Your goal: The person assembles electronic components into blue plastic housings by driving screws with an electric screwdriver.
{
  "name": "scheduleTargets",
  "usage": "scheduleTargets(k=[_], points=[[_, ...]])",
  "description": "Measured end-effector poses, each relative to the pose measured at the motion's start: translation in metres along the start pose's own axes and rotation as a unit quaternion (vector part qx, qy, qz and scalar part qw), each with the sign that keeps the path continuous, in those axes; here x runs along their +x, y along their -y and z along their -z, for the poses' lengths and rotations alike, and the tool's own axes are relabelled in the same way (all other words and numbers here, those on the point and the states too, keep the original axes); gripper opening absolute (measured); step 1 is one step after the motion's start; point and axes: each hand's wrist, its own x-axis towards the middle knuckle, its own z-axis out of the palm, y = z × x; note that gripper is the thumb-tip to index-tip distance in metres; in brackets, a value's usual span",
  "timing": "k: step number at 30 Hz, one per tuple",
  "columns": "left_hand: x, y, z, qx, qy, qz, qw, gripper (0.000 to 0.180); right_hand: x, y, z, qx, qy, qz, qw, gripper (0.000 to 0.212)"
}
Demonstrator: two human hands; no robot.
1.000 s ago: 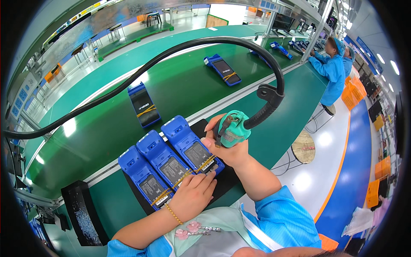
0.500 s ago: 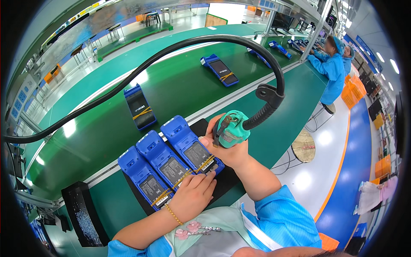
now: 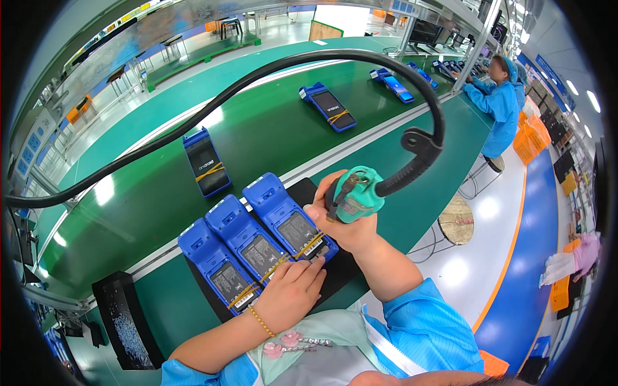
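Note:
Three blue handheld payment terminals (image 3: 226, 215) lie face down side by side, battery backs up, with yellow rubber bands round their lower ends. My left hand (image 3: 293, 286) rests its outstretched fingers across the lower ends of the middle terminal and the right terminal (image 3: 267, 191). Above the right terminal, my right hand (image 3: 351, 233) is wrapped round a green-topped power screwdriver (image 3: 360, 196). Its thick black cable (image 3: 270, 69) arches over the bench. The tool's tip is hidden beneath my hand.
A black mat (image 3: 344, 273) lies under the terminals. A black tray of small screws (image 3: 129, 328) stands at lower left. Beyond the metal rail, banded terminals (image 3: 207, 164) lie face up on the green conveyor (image 3: 257, 128). A co-worker in blue (image 3: 496, 96) sits far right.
My right hand and the screwdriver have shifted slightly right, and the cable has swung with them. Terminals on the conveyor have moved a little left. My left hand stays put.

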Motion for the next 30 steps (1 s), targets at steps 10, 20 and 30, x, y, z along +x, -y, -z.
scheduleTargets(k=[10, 20, 30], points=[[-0.015, 0.007, 0.002, -0.028, -0.115, 0.055, 0.991, 0.034, -0.025, 0.033, 0.014, 0.34, -0.029, -0.017, 0.94, 0.035], [-0.02, -0.004, 0.005, 0.012, -0.067, 0.074, 0.995, 0.042, -0.046, 0.033, -0.001, 0.247, 0.048, -0.051, 0.967, 0.036], [-0.024, -0.002, 0.0, 0.01, -0.079, 0.066, 0.995, 0.044, -0.051, 0.025, -0.009, 0.206, 0.054, -0.04, 0.976, 0.036]])
